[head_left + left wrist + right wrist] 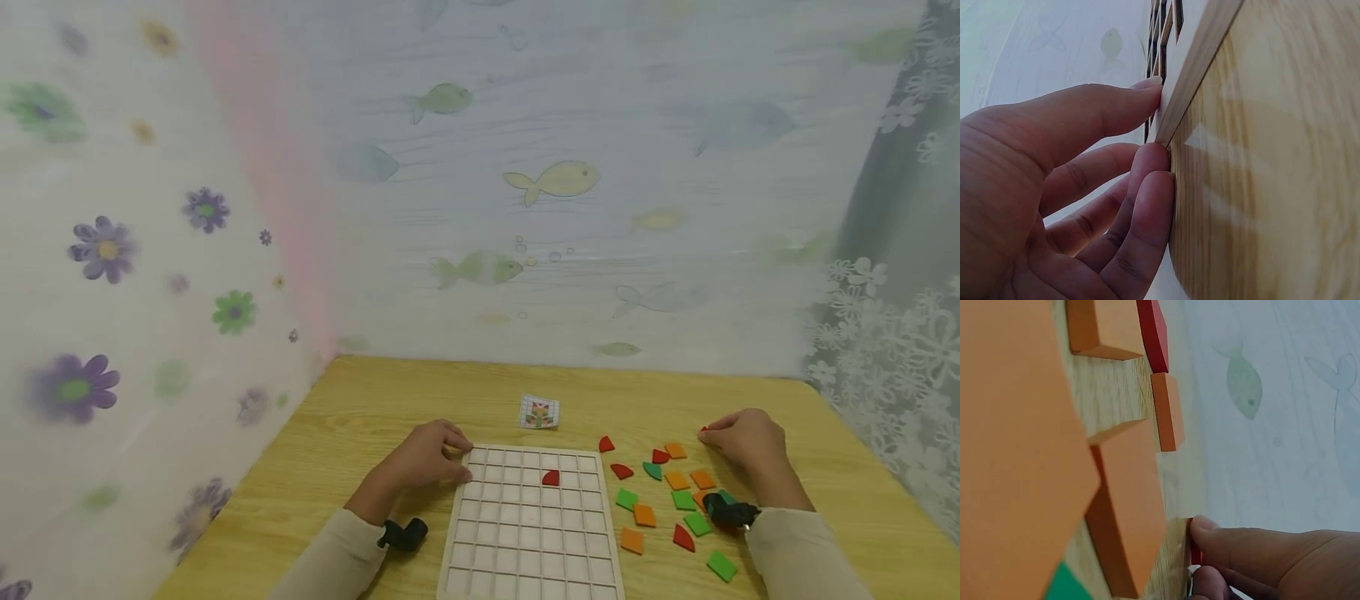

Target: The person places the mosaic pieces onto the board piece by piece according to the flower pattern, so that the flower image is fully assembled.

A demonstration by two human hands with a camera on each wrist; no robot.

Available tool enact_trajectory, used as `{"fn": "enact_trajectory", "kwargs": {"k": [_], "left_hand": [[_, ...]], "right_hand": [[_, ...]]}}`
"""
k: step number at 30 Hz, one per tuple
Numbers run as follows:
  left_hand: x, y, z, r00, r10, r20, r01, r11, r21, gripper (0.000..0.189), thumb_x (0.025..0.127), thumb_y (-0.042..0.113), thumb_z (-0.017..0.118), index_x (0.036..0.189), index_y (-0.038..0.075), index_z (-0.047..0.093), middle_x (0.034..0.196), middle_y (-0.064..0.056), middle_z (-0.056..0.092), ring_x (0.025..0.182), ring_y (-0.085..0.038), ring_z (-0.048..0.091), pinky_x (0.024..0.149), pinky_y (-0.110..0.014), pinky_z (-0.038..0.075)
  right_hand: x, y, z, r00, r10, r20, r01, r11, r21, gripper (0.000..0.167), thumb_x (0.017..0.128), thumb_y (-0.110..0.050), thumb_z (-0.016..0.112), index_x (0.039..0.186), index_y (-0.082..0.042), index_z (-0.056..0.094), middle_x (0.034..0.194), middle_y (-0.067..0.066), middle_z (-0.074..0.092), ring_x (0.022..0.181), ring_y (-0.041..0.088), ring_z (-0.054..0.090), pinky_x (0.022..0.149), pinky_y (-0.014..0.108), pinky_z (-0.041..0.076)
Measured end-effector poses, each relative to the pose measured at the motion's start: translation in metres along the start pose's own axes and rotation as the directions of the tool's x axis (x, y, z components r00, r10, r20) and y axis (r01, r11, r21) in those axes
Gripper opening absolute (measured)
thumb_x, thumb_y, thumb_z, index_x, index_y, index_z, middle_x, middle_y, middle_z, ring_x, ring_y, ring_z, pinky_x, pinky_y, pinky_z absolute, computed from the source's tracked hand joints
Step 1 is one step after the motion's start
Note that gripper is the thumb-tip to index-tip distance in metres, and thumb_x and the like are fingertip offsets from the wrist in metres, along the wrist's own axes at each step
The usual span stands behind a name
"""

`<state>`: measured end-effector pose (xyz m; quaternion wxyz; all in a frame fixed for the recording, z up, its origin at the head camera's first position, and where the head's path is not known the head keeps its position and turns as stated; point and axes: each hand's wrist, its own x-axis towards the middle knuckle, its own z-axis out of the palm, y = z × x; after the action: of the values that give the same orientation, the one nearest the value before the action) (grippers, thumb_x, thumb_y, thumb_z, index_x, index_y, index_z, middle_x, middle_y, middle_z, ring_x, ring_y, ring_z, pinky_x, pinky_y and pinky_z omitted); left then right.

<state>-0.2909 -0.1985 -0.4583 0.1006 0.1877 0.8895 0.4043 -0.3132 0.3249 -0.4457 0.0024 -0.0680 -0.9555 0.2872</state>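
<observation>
A pale wooden grid board (532,517) lies on the table with one red quarter-round tile (551,477) in an upper cell. My left hand (429,454) is at the board's upper left corner. In the left wrist view, the thumb (1110,109) lies over the board's rim (1200,62) and the fingertips press its outer side. Off to the right, my right hand (750,437) pinches a small red tile (1196,544) between thumb and fingers, close over the tabletop. The fingers cover most of that tile.
Several orange, green and red tiles (677,480) are scattered between the board and my right hand. Behind the board lies a small pattern card (539,412). Patterned curtains (480,267) hang behind the table (420,392) and along its left.
</observation>
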Motion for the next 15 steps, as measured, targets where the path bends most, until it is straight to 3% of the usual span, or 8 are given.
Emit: {"fn": "enact_trajectory", "kwargs": {"k": [15], "left_hand": [[0.0008,0.0062,0.0019,1.000,-0.013,-0.013,0.013,1.000,0.020,0.043,0.084,0.019,0.088,0.123,0.006,0.075,0.139,-0.012,0.058,0.111,-0.031,0.068,0.082,-0.039,0.060]], "right_hand": [[0.0030,-0.0010,0.0026,1.000,-0.007,-0.028,0.007,1.000,-0.015,0.034,0.089,-0.033,0.081,0.094,0.001,0.083,0.102,0.025,0.075,0.098,0.048,0.063,0.084,0.058,0.051]]}}
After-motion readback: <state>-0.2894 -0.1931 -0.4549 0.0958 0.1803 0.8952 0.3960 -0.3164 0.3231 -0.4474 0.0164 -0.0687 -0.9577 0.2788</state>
